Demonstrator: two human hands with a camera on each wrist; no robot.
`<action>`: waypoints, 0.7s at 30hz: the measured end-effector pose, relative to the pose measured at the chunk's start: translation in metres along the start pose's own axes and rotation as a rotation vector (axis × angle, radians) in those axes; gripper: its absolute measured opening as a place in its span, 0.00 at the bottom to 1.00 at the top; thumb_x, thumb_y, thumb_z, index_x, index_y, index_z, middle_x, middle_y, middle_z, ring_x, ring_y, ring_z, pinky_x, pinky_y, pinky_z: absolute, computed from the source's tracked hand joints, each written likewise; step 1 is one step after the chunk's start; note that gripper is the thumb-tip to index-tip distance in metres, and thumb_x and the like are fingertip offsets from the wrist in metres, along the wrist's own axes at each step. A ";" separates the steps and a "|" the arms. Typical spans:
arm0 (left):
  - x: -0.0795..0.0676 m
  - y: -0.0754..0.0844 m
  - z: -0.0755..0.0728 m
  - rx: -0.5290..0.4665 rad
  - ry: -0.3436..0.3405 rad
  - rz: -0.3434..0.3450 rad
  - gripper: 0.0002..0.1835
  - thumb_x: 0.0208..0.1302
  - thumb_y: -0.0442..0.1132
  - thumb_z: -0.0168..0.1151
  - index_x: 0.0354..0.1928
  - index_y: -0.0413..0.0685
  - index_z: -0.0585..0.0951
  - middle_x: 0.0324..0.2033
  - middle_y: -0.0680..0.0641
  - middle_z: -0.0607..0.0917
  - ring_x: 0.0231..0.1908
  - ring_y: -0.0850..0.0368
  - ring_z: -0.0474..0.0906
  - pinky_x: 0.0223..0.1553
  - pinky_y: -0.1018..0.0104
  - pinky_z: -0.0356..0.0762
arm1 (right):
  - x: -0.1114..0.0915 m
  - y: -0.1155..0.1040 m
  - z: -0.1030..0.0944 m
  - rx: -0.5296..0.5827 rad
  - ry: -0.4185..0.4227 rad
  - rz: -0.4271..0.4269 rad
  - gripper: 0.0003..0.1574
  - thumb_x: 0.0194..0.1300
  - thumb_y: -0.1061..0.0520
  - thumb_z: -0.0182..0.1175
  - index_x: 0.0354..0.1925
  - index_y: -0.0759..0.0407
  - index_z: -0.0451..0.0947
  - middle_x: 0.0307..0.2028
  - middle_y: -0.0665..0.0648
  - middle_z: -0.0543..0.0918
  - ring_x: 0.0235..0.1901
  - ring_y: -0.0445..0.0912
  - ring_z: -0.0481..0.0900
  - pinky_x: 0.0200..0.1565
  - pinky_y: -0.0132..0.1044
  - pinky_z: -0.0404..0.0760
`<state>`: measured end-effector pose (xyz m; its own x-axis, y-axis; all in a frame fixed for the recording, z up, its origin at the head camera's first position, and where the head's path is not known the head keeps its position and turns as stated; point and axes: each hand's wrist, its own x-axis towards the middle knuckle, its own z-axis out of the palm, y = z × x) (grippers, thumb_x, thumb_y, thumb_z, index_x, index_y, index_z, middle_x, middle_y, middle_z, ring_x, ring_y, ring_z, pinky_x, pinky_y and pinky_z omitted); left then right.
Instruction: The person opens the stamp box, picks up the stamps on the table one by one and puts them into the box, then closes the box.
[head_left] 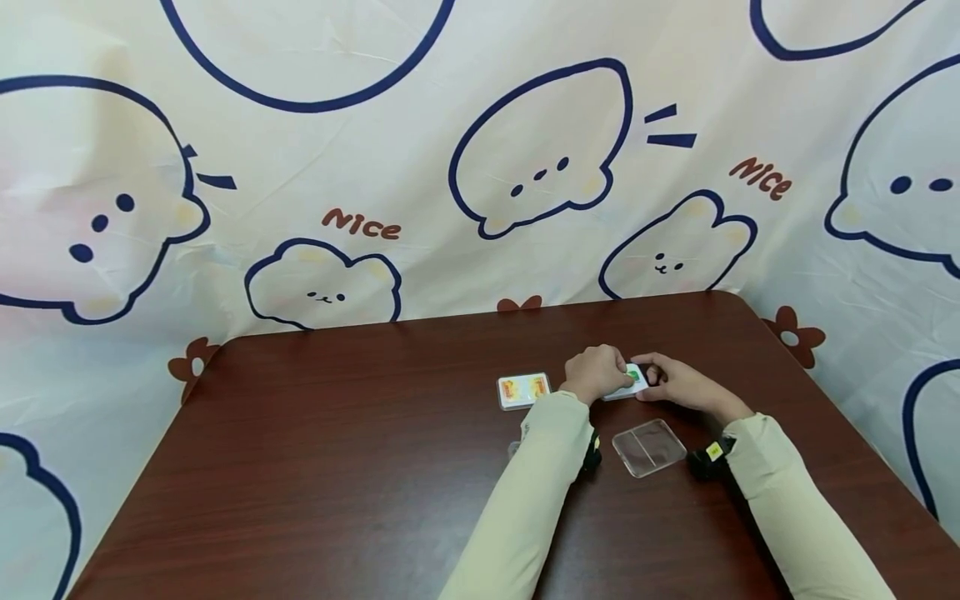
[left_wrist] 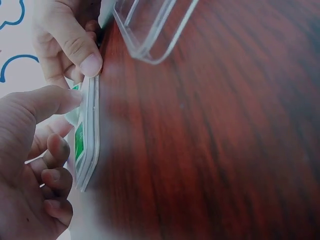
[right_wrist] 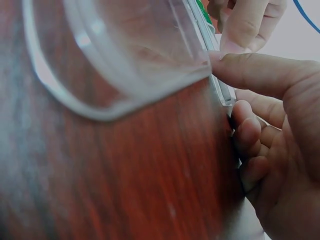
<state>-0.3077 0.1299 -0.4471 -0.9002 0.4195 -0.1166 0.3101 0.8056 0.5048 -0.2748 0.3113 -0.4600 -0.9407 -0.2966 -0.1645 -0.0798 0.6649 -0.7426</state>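
Note:
A flat clear plastic case point(left_wrist: 91, 132) holds white cards with green print point(head_left: 633, 374) on the far right part of the table. My right hand point(head_left: 686, 385) grips the case's right end, its thumb point(right_wrist: 240, 70) on the near edge and its fingers behind. From the left, my left hand point(head_left: 596, 372) reaches over the case, and its thumb and forefinger pinch a green-printed card point(left_wrist: 79, 140) at the top face. In the left wrist view the other left fingers curl loosely beside the case. Nearer the body lies an empty clear divided tray point(head_left: 649, 447).
Left of my left hand lies a second clear case point(head_left: 522, 392) with orange and yellow print. Another clear piece point(head_left: 513, 450) peeks out from behind the left sleeve point(head_left: 525, 492). A patterned cloth point(head_left: 420, 167) hangs behind the dark wooden table point(head_left: 337, 450).

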 end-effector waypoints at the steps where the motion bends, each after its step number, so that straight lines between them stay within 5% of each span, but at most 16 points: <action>1: 0.000 0.000 0.000 -0.003 -0.001 -0.004 0.10 0.58 0.54 0.68 0.29 0.61 0.79 0.28 0.61 0.81 0.25 0.64 0.73 0.29 0.66 0.68 | 0.000 0.000 0.000 0.004 -0.001 0.000 0.41 0.61 0.56 0.66 0.65 0.70 0.61 0.34 0.57 0.68 0.29 0.42 0.64 0.33 0.31 0.66; 21: -0.009 -0.012 -0.013 -0.134 -0.018 0.028 0.13 0.54 0.57 0.70 0.37 0.62 0.82 0.33 0.62 0.83 0.28 0.66 0.74 0.33 0.66 0.69 | 0.001 0.001 0.002 0.009 -0.001 0.019 0.40 0.61 0.57 0.65 0.66 0.68 0.62 0.34 0.58 0.68 0.34 0.46 0.65 0.35 0.32 0.67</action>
<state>-0.3069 0.1113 -0.4409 -0.8858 0.4495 -0.1158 0.2903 0.7311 0.6174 -0.2755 0.3106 -0.4622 -0.9418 -0.2845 -0.1789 -0.0589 0.6639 -0.7455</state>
